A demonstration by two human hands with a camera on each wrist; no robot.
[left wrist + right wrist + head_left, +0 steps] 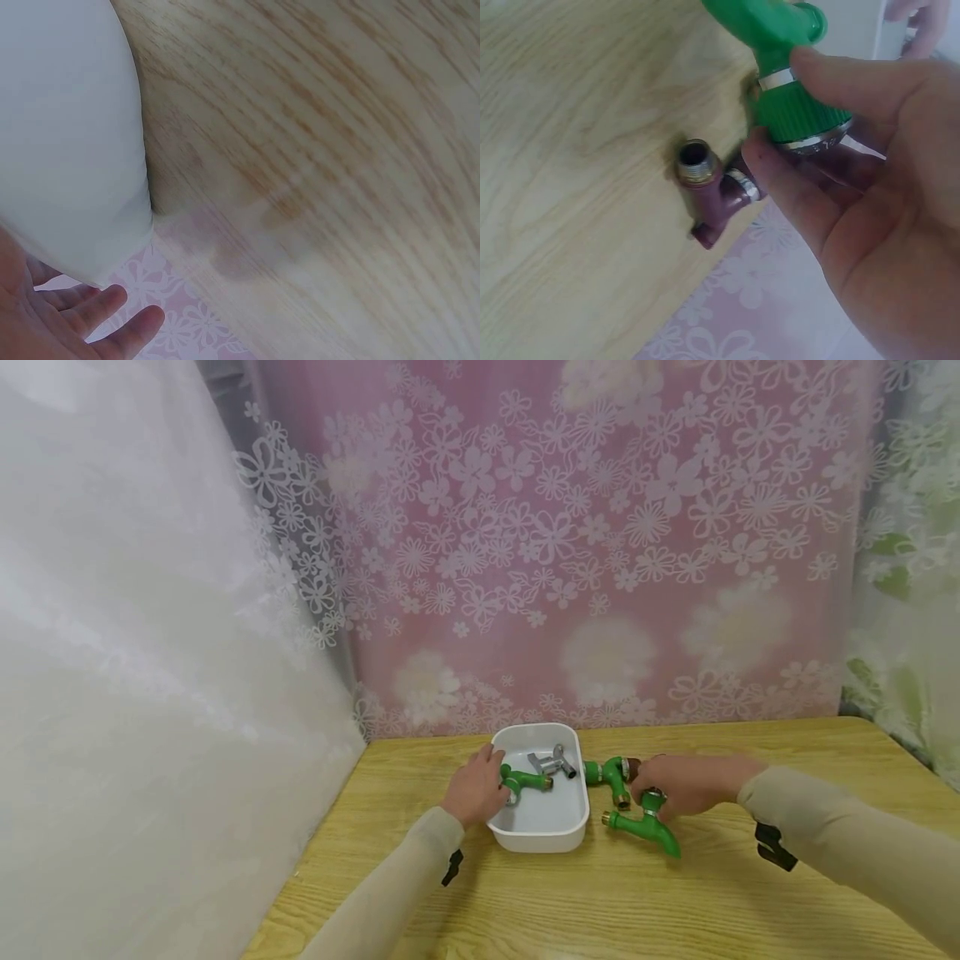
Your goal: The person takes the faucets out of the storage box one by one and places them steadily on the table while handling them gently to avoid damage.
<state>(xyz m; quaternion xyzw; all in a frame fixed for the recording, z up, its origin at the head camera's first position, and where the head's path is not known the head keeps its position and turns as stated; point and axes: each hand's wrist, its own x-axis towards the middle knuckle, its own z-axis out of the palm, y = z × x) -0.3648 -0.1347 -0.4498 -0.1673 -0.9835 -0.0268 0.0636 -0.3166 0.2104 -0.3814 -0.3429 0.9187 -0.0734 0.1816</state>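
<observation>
My right hand [686,781] pinches a green tap [648,831] by its ribbed knob, thumb on one side and fingers on the other. Up close in the right wrist view, the knob [799,112] sits between thumb and fingertips. A second green tap [617,777] is just right of the white basin [542,842], with a maroon tap [709,199] beside it, partly behind my hand. At the basin's left rim is my left hand [477,789], its fingers spread loosely along the wall; its thumb is hidden in the left wrist view. Inside the basin lie another green tap [532,779] and silver taps [551,763].
The wood-grain table [465,902] runs under everything. A pink flowered curtain [600,568] hangs along its back edge. White sheeting [150,693] closes off the left side, and a leaf-patterned sheet [915,610] hangs at the right.
</observation>
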